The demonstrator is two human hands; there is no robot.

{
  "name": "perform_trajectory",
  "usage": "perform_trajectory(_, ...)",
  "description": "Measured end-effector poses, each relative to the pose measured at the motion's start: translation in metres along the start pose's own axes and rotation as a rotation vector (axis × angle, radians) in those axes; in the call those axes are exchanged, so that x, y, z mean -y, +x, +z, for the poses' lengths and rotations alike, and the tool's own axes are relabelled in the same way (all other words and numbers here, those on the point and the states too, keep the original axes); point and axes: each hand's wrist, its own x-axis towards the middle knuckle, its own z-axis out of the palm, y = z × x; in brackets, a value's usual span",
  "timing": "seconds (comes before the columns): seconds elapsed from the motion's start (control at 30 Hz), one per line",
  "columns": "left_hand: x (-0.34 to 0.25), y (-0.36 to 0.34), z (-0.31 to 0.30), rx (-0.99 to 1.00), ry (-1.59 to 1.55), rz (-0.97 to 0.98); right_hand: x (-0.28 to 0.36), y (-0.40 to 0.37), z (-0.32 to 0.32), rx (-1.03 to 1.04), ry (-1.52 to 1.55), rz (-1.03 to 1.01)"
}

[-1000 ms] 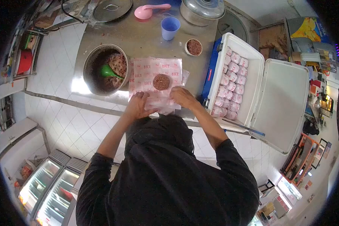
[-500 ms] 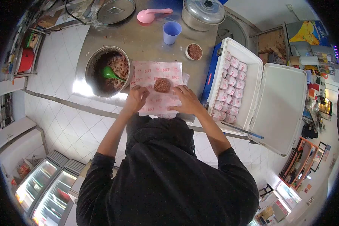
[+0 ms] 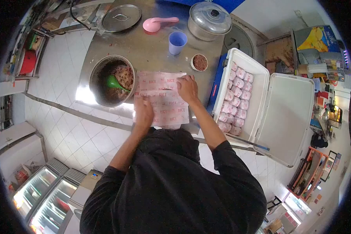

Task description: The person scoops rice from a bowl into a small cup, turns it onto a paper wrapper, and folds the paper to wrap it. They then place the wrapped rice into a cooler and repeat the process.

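Observation:
Sheets of wrapping paper [image 3: 163, 111] with red "RICE" lettering lie at the near edge of the steel table. A fold of the top sheet covers the brown rice patty, of which only a thin dark sliver shows. My left hand [image 3: 144, 112] grips the paper on its left side, fingers curled. At the right edge, my right hand [image 3: 188, 88] has its fingers closed on the paper, higher up than the left. To the left stands a pot [image 3: 98, 93] of brown rice with a green scoop [image 3: 114, 82] in it.
A small bowl [image 3: 199, 62] of brown rice, a purple cup [image 3: 177, 42], a pink ladle [image 3: 152, 25], a lidded pot [image 3: 210, 21] and a loose lid [image 3: 121, 18] are on the table [image 3: 152, 50]. At right, an open cooler [image 3: 257, 97] holds rows of wrapped bundles.
The paper has been folded over the rice patty, which was fully exposed before. My right hand has moved up along the paper's right edge; my left hand has come slightly lower. The view has shifted slightly.

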Motion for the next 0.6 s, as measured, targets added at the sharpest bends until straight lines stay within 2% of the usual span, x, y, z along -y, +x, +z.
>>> perform_trajectory(0.03, -0.020, -0.004, 0.000, 0.167, -0.262, -0.150, 0.008, 0.001, 0.003, -0.025, -0.031, 0.005)
perform_trajectory(0.13, -0.020, -0.004, 0.031, 0.124, -0.012, 0.659, 0.014, 0.000, 0.016, 0.022, -0.083, 0.030)
perform_trajectory(0.27, -0.017, 0.011, 0.050, 0.087, 0.039, 0.701, 0.008, 0.009, 0.009, 0.014, -0.018, -0.030)
perform_trajectory(0.37, -0.009, 0.014, 0.051, 0.072, 0.025, 0.716, -0.009, 0.024, 0.001, 0.045, 0.086, -0.224)
perform_trajectory(0.47, -0.005, 0.009, 0.054, 0.072, -0.024, 0.684, -0.012, 0.044, -0.007, 0.282, 0.173, -0.270)
perform_trajectory(0.6, -0.005, 0.011, 0.049, 0.063, -0.012, 0.672, 0.016, 0.069, -0.021, 0.436, 0.183, -0.101)
